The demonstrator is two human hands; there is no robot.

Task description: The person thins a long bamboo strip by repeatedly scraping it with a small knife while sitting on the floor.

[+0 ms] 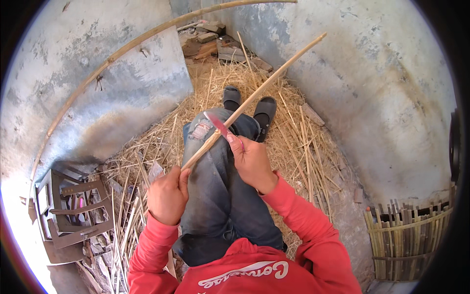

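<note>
A long pale wooden stick [267, 83] slants across my lap, its far end reaching up toward the right wall. My left hand [168, 194] is closed around its near end. In my right hand [252, 164] is a knife [217, 123] with a reddish blade, which crosses the stick just above a roughened knot [211, 140]. The fingers of the right hand wrap the handle, so most of it is hidden. Both hands are above my jeans [210, 196], worn through at one knee.
Straw and shavings [298, 152] cover the floor around my dark shoes [264, 115]. A long bent pole [110, 60] leans along the left wall. A dark metal frame [78, 210] stands at lower left, a slatted basket [411, 240] at lower right. Bricks [208, 37] lie in the far corner.
</note>
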